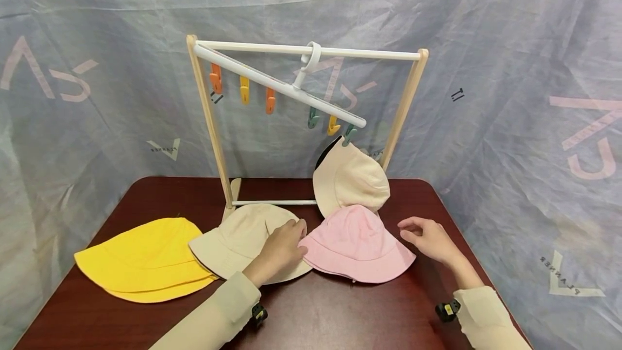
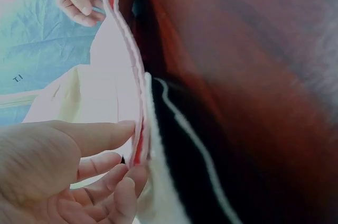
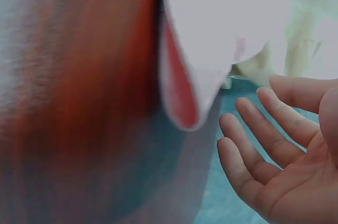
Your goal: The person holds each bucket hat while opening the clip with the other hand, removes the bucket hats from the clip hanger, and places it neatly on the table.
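A pink bucket hat lies on the table, its left brim overlapping a cream bucket hat. My left hand pinches the pink hat's left brim between thumb and fingers; the left wrist view shows the brim's red inner edge there. Just off the pink hat's right side, my right hand has its fingers loosely bent and holds nothing. In the right wrist view its fingertips are apart from the pink brim. Behind, another cream hat hangs by its brim from a green clip.
A yellow bucket hat lies at the left of the table. At the back stands a wooden rack; a white hanger bar hooks over its top rail. Several orange, yellow and green clips hang along the bar. Grey printed cloth surrounds the table.
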Tool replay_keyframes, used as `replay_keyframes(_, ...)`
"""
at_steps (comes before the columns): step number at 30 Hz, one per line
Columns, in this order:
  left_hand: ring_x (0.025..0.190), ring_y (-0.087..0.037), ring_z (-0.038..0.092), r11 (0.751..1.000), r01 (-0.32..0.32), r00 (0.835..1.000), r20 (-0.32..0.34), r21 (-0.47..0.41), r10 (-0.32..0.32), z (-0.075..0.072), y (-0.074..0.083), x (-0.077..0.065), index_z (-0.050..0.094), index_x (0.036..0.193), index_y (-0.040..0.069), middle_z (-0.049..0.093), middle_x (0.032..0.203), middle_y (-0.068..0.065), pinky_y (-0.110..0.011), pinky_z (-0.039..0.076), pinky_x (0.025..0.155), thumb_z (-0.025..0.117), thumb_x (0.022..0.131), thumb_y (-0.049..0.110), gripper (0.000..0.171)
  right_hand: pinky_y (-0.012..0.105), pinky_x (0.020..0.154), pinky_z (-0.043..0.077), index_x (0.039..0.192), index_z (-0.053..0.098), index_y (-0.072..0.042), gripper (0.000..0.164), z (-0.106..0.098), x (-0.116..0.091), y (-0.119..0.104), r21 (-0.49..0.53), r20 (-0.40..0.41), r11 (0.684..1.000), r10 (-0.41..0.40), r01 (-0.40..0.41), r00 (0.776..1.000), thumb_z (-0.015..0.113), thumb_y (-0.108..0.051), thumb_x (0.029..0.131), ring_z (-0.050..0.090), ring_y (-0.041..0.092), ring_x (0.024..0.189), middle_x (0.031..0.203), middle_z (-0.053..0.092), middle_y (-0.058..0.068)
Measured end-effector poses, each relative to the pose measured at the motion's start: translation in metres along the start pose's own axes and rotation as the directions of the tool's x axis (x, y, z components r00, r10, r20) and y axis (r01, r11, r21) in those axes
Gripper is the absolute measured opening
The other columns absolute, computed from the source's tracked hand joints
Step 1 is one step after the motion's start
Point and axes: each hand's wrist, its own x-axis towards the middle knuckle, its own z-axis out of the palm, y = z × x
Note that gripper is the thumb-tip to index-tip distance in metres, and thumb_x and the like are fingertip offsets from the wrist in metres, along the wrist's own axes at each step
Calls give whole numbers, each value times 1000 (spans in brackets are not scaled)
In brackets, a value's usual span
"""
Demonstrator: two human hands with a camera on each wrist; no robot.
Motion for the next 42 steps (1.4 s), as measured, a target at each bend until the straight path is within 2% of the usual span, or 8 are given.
replay_keyframes(7, 76, -24, 60, 994, -1, 999, -40, 106, 6, -14, -2, 18, 60, 101, 10, 57, 88, -3, -37, 49, 61, 75, 79, 12, 27, 32, 76, 55, 114, 67, -19, 24, -14, 11, -24, 37, -54, 998, -43, 45, 998, 69, -29, 93, 69, 20, 98, 113, 70, 3)
replay_keyframes(12, 79, -21, 60, 993, -37, 997, -62, 111, 44, -27, -4, 32, 59, 103, 12, 60, 92, -3, -34, 50, 65, 76, 82, 15, 27, 31, 80, 55, 117, 66, -21, 25, -23, 18, -41, 59, -105, 994, -84, 90, 991, 68, -28, 94, 68, 21, 101, 114, 69, 1)
replay_keyframes(20, 79, -15, 54, 997, -81, 985, -154, -3, 80, -41, -6, 55, 60, 108, 13, 60, 94, -3, -30, 47, 70, 76, 85, 21, 29, 22, 84, 52, 122, 64, -13, 30, -26, 25, -58, 160, -181, 974, -133, 163, 974, 67, -25, 95, 65, 20, 104, 116, 68, 6)
replay_keyframes(26, 87, -16, 58, 990, -91, 972, -225, -107, 65, -49, -2, 71, 60, 110, 14, 60, 97, -1, -30, 49, 76, 75, 86, 24, 29, 16, 85, 49, 126, 63, -12, 32, -27, 28, -75, 194, -232, 966, -121, 168, 965, 66, -19, 95, 64, 20, 107, 120, 66, 10)
replay_keyframes(32, 91, -14, 57, 985, -110, 958, -279, -132, 69, -58, 4, 85, 58, 110, 17, 60, 103, -1, -30, 49, 80, 74, 88, 26, 28, 12, 84, 47, 127, 61, -7, 33, -36, 31, -100, 232, -237, 960, -101, 158, 966, 65, -16, 95, 63, 23, 109, 121, 65, 15)
replay_keyframes(35, 95, -15, 59, 976, -135, 952, -296, -173, 79, -61, 4, 93, 58, 112, 15, 60, 106, -1, -32, 50, 83, 73, 89, 27, 30, 12, 84, 47, 128, 61, -7, 34, -38, 37, -104, 266, -238, 950, -98, 162, 966, 65, -14, 95, 63, 23, 111, 124, 64, 16)
replay_keyframes(38, 98, -16, 62, 960, -145, 951, -301, -240, 69, -61, 6, 99, 59, 115, 13, 60, 108, -1, -31, 51, 86, 73, 89, 26, 33, 14, 84, 48, 128, 60, -4, 34, -45, 35, -125, 271, -238, 948, -103, 168, 966, 63, -11, 96, 62, 29, 112, 125, 63, 18)
replay_keyframes(42, 100, -18, 62, 942, -155, 951, -302, -299, 61, -63, 8, 105, 58, 117, 10, 60, 110, -3, -31, 51, 89, 73, 89, 24, 35, 18, 85, 48, 129, 59, -2, 35, -49, 39, -136, 258, -250, 947, -123, 189, 960, 63, -10, 95, 62, 31, 112, 125, 63, 19)
